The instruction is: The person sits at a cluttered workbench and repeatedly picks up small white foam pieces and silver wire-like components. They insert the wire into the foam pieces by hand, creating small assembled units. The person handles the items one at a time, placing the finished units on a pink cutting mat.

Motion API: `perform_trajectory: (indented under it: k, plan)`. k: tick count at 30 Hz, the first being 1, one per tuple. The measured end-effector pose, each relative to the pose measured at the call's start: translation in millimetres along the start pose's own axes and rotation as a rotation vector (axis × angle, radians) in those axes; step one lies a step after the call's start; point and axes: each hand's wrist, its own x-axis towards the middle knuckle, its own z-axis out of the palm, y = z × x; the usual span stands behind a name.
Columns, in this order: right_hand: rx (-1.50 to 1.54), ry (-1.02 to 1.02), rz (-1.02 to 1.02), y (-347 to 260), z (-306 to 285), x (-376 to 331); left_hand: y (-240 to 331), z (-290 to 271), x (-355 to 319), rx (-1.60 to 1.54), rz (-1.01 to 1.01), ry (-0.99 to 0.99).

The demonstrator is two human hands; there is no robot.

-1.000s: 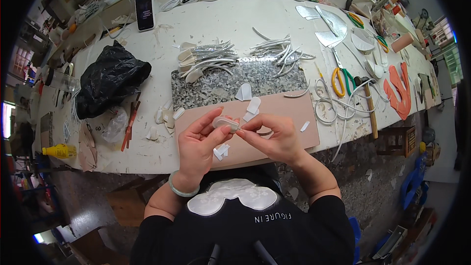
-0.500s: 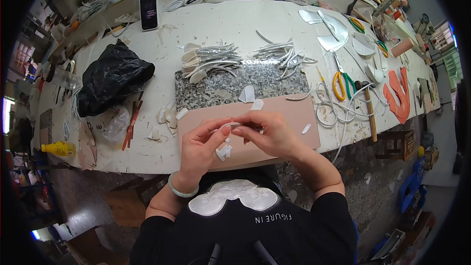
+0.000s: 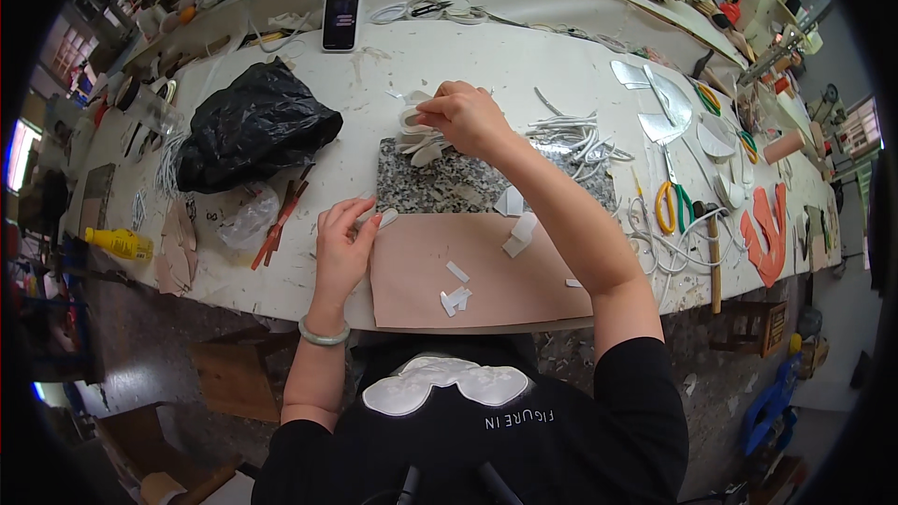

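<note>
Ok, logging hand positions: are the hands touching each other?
No: the right hand is at the pale pieces, the left hand near the tan sheet.

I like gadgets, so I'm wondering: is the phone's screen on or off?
On: light lines glow on the dark phone screen.

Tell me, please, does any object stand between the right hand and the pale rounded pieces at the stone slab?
Nothing visible does: the right hand is at the pale rounded pieces, by the far left corner of the stone slab.

pieces [image 3: 427, 152] lie on the slab [image 3: 440, 191], behind the sheet [image 3: 407, 266]
</note>
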Motion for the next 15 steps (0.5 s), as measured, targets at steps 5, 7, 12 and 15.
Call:
perform_trajectory:
  k: [5,7,12,15]
  plan:
    - [-0.093,0.138,0.036,-4.5,2.7,-13.4,-10.7,2.8,3.2,0.076,0.071,-0.027]
    - [-0.060,0.240,-0.020,-6.1,-11.7,-23.3,-8.5,1.7,4.1,0.049,0.045,-0.071]
    - [0.091,0.258,0.028,13.1,-65.4,-75.8,4.4,2.9,3.0,0.100,0.108,-0.011]
    - [0.420,0.190,0.173,-13.3,-70.2,-117.7,28.9,9.5,-4.8,-0.254,-0.061,-0.073]
